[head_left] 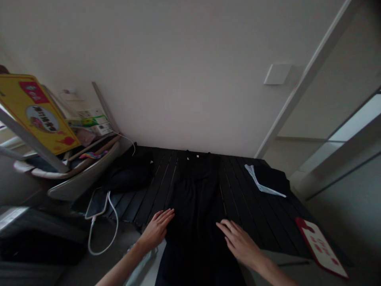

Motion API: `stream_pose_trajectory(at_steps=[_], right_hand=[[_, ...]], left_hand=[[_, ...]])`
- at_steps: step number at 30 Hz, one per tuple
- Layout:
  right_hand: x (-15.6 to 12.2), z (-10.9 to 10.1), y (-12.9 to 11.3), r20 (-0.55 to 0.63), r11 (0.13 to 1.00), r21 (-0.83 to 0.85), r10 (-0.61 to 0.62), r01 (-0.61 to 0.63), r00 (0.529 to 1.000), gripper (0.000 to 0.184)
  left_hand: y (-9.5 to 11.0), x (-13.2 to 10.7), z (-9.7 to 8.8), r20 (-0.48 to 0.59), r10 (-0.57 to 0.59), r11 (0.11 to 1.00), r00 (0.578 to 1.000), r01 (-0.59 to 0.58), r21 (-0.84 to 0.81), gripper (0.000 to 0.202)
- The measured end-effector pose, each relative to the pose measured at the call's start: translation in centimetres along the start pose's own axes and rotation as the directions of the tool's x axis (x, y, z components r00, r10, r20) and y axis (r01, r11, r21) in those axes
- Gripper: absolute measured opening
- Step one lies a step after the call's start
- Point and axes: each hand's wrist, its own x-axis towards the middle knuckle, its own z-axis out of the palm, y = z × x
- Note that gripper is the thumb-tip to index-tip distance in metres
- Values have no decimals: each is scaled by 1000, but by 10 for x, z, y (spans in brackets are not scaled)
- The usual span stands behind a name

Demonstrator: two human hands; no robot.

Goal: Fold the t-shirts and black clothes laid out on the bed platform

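Both my hands rest at the edges of one long black garment [195, 198] laid down the middle of a slatted black desk [262, 226], its collar end at the far side and its lower part running over the near edge toward me. My left hand [156, 230] sits at the garment's left side and my right hand [238, 242] at its right, the fingers [222, 225] spread and pinching nothing. I judge this a smoothing step, and the next move calls for flat palms drawing the cloth outward.
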Motion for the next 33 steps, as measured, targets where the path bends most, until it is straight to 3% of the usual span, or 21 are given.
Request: stream_pose_trajectory(at_steps=[3,5,7,10,14,18,21,23,25,27,29,33], right_hand=[[-17,15,7,25,985,-103,-140,142,990,87],[-26,32,2,2,973,-148,-178,177,984,92],[-30,52,-6,-63,974,-171,-163,150,985,83],[-32,75,-21,-192,975,-205,-123,83,974,54],[-35,86,-34,-268,972,-227,-118,56,956,35],[-44,86,-41,-234,981,-180,22,-66,972,35],[-50,82,-46,-43,992,-89,87,-90,995,44],[-50,71,-51,110,997,39,56,-60,992,52],[-49,53,-56,191,984,176,7,-42,982,53],[-44,33,-55,184,968,248,4,-50,983,51],[-39,16,-46,133,976,217,0,-29,991,56],[-25,9,-12,29,974,-116,-193,195,981,92]], left_hand=[[-3,-11,-3,50,42,999,998,-43,14,84],[-4,-16,-1,73,59,997,996,-63,48,88],[-4,-17,4,79,50,991,996,-59,116,91],[-5,-16,15,67,35,973,997,-50,227,89],[-6,-15,23,47,34,945,998,-47,323,81],[-2,-10,21,33,35,939,999,-44,341,78],[0,-3,18,44,59,947,997,-70,314,76],[1,1,16,60,103,953,993,-116,281,74],[1,3,13,77,146,956,986,-160,244,72],[0,4,8,96,155,961,983,-173,218,73],[0,3,3,120,155,965,981,-176,194,74],[1,1,-6,136,202,968,970,-219,126,70]])
